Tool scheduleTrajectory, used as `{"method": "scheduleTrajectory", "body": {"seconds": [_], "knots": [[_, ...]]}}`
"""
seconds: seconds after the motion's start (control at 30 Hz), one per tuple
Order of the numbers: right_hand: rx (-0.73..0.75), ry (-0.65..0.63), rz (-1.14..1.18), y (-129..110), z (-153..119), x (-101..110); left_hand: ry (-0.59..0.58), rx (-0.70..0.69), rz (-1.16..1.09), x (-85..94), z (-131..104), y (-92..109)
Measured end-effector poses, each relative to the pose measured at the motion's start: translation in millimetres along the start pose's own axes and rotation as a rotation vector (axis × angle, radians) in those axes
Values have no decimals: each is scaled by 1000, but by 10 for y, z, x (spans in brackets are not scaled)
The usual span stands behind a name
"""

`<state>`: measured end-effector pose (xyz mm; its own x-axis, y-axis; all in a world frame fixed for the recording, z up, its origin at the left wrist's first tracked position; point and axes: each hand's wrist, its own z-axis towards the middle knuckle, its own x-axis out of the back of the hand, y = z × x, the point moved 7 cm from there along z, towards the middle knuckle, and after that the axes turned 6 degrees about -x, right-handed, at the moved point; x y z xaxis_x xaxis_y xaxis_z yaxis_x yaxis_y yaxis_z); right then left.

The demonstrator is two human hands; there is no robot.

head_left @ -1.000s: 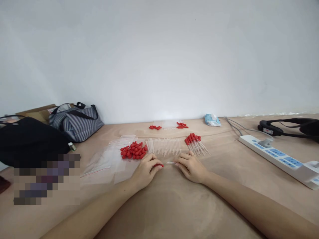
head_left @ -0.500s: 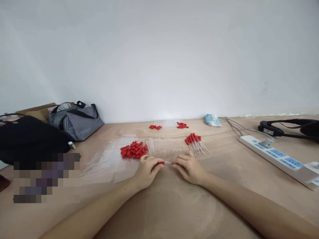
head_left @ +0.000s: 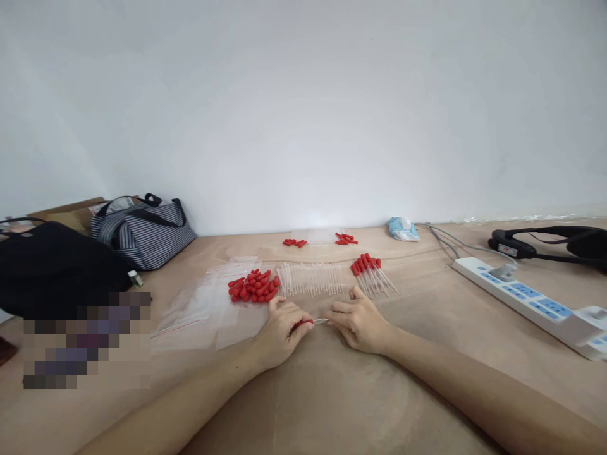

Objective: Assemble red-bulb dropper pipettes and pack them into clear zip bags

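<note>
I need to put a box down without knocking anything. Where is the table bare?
Bare: the table between the forearms, and the stretch between the finished droppers and the power strip. Crowded: ahead of the left hand and right hand, with red bulbs, clear tubes, plastic bags.

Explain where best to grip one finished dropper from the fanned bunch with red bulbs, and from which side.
Grip a finished dropper by its red bulb, coming from the far side. The bulbs bunch at the far left end and are thicker and softer-looking than the thin clear stems, which fan out flat toward the right hand.
</note>
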<state>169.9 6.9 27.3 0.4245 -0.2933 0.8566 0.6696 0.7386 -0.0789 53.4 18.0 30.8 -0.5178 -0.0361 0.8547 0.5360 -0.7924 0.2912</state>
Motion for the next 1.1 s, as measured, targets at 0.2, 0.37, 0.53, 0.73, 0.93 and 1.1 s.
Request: {"method": "scheduleTrajectory", "body": {"seconds": [0.2, 0.37, 0.53, 0.73, 0.93, 1.1], "knots": [[-33, 14, 44, -39, 3, -12, 8, -60, 26, 6, 4, 61], [-31, -16, 79, -71, 37, -44, 11, -98, 47, -5, -10, 79], [-25, -38, 104, -108, 65, -58, -12, -116, 53, -19, -18, 96], [-54, -77, 66, -103, 94, -14, 14, -45, 53, 17, 10, 42], [-133, -95, -28, 78, 79, 51, 92, 31, 113, 110, -34, -107], [-653, -27, -98, 766, 29, 114, 124, 138, 145, 169, -89, -274]]}}
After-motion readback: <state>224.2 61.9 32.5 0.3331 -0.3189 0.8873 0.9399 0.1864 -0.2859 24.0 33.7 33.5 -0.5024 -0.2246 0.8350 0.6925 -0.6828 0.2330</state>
